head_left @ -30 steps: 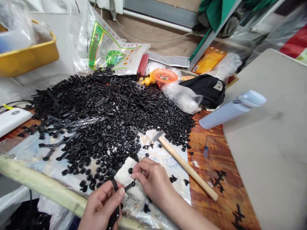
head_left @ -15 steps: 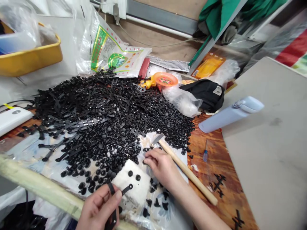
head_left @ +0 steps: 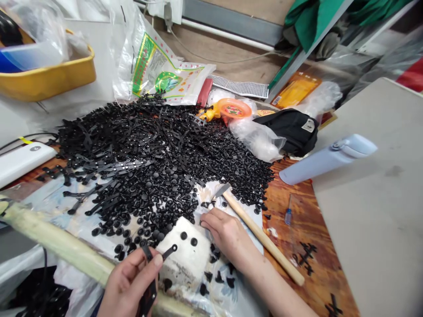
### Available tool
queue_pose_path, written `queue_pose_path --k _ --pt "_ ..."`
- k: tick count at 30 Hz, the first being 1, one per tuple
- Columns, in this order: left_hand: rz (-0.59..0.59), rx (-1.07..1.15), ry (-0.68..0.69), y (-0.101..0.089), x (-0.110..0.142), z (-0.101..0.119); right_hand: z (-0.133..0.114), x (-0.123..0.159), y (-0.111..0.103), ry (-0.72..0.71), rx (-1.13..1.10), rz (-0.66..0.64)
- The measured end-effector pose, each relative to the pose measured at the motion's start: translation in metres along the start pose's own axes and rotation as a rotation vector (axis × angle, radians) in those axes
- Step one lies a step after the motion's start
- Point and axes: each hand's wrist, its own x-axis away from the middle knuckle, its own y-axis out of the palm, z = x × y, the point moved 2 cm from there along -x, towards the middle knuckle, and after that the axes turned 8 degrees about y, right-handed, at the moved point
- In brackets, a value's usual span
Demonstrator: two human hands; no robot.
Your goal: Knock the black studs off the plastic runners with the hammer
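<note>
My left hand [head_left: 132, 277] pinches a black plastic strap [head_left: 170, 251] with a ringed hole at its end. That end reaches over a white foam block [head_left: 188, 262], on which two small black round pieces [head_left: 183, 236] sit side by side. My right hand [head_left: 228, 235] is just right of the block, with thumb and fingertips closed together. A small dark bit shows at those fingertips, mostly hidden, and I cannot make out its kind. Behind this hand lies a hammer [head_left: 261, 233] with a wooden handle.
A large heap of black straps and round pieces [head_left: 158, 145] covers the table's middle. A pale blue bottle [head_left: 324, 158] and a small blue-handled screwdriver [head_left: 288, 215] are at the right. A pale pole [head_left: 62, 242] runs along the front edge. A yellow bin [head_left: 49, 83] is at the upper left.
The strap's end has shifted slightly left and up relative to the foam block. My right hand stays beside the block, its fingertips still together. The whole view has slid a little.
</note>
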Motion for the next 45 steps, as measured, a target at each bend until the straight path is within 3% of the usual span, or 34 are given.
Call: queue_pose_path --k 5,13,15,20,27,32,36,39,42,45 --pt "-0.047 -0.013 0.028 0.0 -0.001 -0.005 0.003 -0.001 -0.003 0.002 0.006 0.027" --pt "-0.028 -0.002 0.023 0.002 -0.002 -0.007 -0.038 -0.017 0.006 -0.067 -0.151 0.026" --pt "-0.026 -0.004 0.03 0.001 -0.003 -0.008 -0.033 -0.02 0.007 -0.055 -0.186 0.035" --pt "-0.017 -0.024 0.048 0.001 -0.004 -0.011 0.005 -0.017 -0.008 0.106 -0.222 0.141" --pt "-0.003 -0.073 0.057 0.001 -0.004 -0.01 0.011 -0.001 -0.007 0.12 -0.202 0.028" --pt "0.026 -0.099 0.096 0.004 -0.003 -0.006 -0.01 0.013 -0.004 0.112 -0.306 0.076" --pt "0.041 -0.117 0.096 0.005 0.0 0.001 -0.048 0.024 0.011 -0.114 -0.246 0.105" --pt "0.044 -0.116 0.072 0.005 0.001 0.003 -0.06 0.027 0.017 -0.192 -0.209 0.176" --pt "0.033 -0.126 0.08 0.005 0.002 0.002 -0.04 0.027 0.005 -0.125 -0.258 0.262" --pt "0.04 -0.107 0.078 0.005 0.001 0.0 0.005 0.023 -0.017 0.088 -0.137 0.371"
